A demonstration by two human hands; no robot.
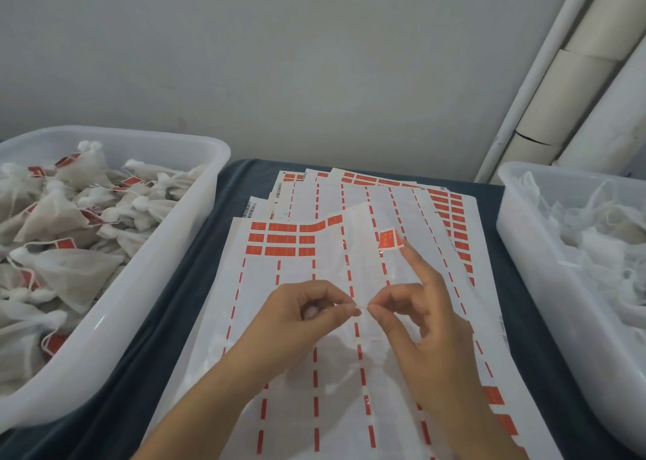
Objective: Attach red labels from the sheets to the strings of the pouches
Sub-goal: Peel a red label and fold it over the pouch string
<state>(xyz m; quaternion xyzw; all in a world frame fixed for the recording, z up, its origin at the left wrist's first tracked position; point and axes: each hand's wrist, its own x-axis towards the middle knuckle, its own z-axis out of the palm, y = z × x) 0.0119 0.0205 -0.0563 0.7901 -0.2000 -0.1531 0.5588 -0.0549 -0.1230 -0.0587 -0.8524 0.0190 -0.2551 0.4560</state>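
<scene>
Both hands are up over the top label sheet (pixel 307 319), close together. My left hand (pixel 300 316) and right hand (pixel 416 323) each pinch thumb to forefinger on a thin string (pixel 363 306) stretched between them; the string is barely visible. One red label (pixel 390 239) is stuck to the tip of my raised right finger, sticky side free, well above the pinch. The pouch (pixel 335 351) hangs pale below my hands, hard to make out against the sheet. To do it well, I think: keep the string taut and level, bring the label down under it so the string crosses the middle, then fold the halves square, edges matched, and press firm. Avoid letting the adhesive brush the sheet. Tagged pouches fill the left tub (pixel 195 194); untagged ones sit in the right tub (pixel 517 236). Both tubs stand on the desk (pixel 181 305).
</scene>
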